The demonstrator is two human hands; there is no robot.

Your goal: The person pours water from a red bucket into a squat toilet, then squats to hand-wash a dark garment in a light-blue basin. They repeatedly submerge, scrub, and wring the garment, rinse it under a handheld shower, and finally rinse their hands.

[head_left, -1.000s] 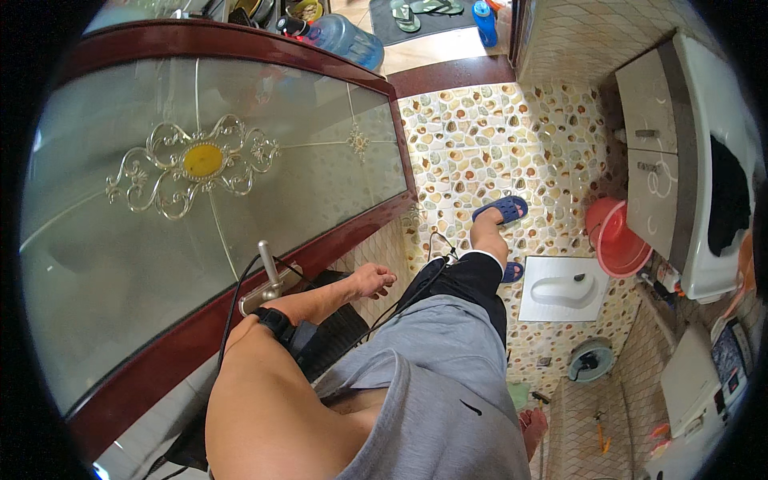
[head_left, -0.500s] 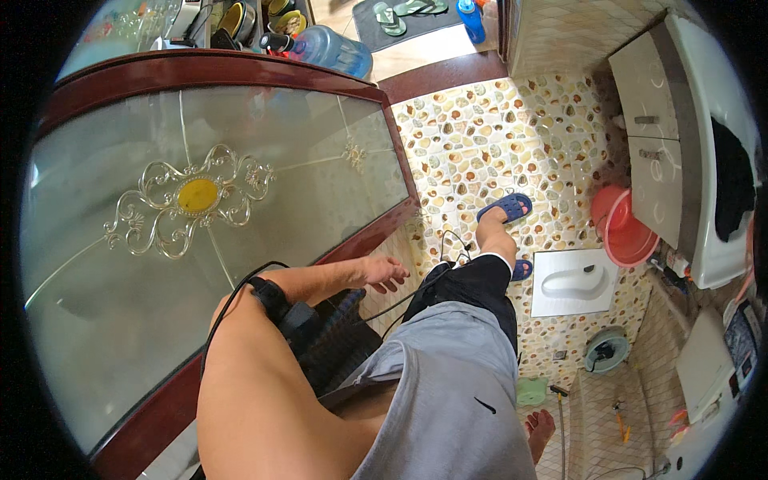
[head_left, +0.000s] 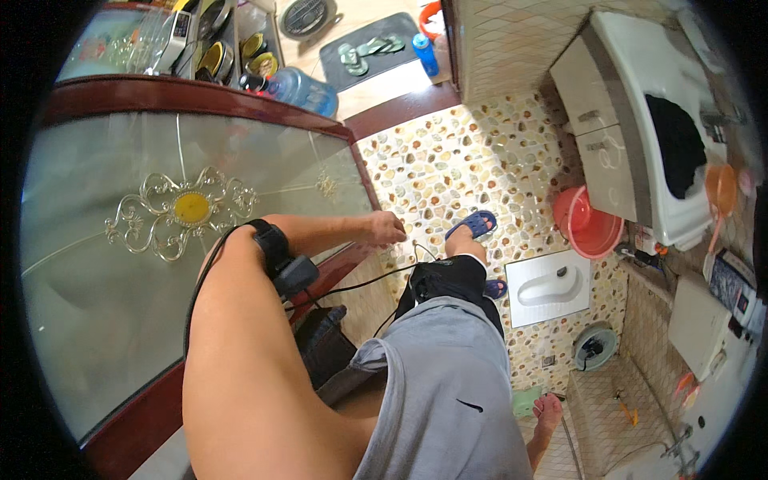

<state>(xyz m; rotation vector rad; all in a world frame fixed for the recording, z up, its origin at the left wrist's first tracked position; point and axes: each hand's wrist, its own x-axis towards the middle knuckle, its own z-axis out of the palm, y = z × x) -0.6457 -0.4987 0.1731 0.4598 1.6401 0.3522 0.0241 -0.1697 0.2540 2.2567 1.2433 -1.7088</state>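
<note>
My left hand (head_left: 390,228) is beside the corner of the framed glass door (head_left: 96,312), its fingers curled in. I see nothing in it; whether it touches the frame I cannot tell. A black strapped device with a cable (head_left: 292,272) sits on my left arm. Low on the right, my right hand (head_left: 548,409) hangs next to my grey shirt, fingers loosely bent and partly apart, with no object visible in it. Behind that hand lies a pale green item (head_left: 524,401) on the floor.
A white squat toilet (head_left: 549,288) is set in the pebble-patterned floor, by a red bucket (head_left: 588,224) and a round basin (head_left: 596,347). To the right stands a washbasin cabinet (head_left: 604,140). Beyond the doorway sill are a water bottle (head_left: 300,90) and a mat with slippers (head_left: 340,76).
My left hand has moved forward along the door, its fingers more curled. My right hand has risen slightly. The view has shifted, showing more of the washbasin and the area beyond the doorway.
</note>
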